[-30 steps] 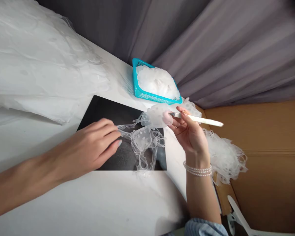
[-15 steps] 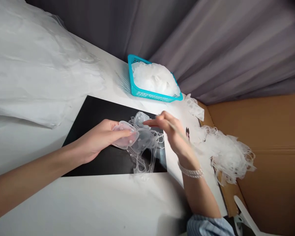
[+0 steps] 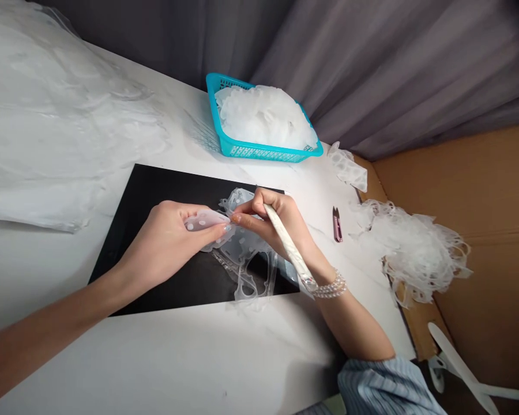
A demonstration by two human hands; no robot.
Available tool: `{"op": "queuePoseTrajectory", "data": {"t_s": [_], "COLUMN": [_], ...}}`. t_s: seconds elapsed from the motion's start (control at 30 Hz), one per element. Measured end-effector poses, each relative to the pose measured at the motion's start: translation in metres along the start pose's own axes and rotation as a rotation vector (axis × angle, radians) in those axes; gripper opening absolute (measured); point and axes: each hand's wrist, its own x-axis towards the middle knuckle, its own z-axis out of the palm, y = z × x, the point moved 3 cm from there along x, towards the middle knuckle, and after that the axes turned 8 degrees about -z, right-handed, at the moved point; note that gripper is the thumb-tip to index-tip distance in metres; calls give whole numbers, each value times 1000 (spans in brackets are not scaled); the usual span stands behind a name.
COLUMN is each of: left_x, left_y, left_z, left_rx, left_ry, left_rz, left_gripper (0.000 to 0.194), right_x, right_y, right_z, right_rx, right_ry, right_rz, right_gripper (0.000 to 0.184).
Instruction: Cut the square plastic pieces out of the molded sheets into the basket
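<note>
My left hand (image 3: 173, 242) is closed on a sheer white petal-shaped fabric piece with dots (image 3: 203, 220), pinched between thumb and fingers. My right hand (image 3: 281, 216) meets it at the piece's right edge, with thumb and index fingertip together there. Tucked in the same hand is a slim tool with a white marbled handle (image 3: 289, 248), slanting back toward the wrist; its tip is hidden. Below both hands, more dotted sheer fabric (image 3: 242, 245) and a looped cut-out scrap (image 3: 253, 282) lie on a black board (image 3: 155, 190).
A turquoise basket (image 3: 266, 153) heaped with white sheer pieces stands at the back. Pink-handled thread snips (image 3: 337, 225) lie to the right, near a tangled pile of white scraps (image 3: 419, 253) beside a cardboard box (image 3: 467, 196). White tulle (image 3: 47, 127) spreads over the left side.
My right hand has come in to the piece in my left hand, and its fingertips now touch the edge. The piece has tilted nearly edge-on. The snips are now uncovered.
</note>
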Motion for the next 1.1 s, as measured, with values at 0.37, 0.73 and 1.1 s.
{"op": "queuePoseTrajectory", "data": {"t_s": [0.37,0.73,1.1], "left_x": [-19,-20,-25], "left_y": [8,18,24], "left_z": [-3,-11,-11], "left_rx": [-6,-250,-305], "left_ry": [59,-126,-76], "left_rz": [205,254,316], "left_gripper": [18,15,21], "right_x": [8,-34,-37], "right_y": [34,-59,-59], "right_z": [-12,1,12], "right_rx": [-319,-181,33], "right_ry": [178,74,155], "right_rz": [-109,-155,-222], "right_gripper": [34,45,49]}}
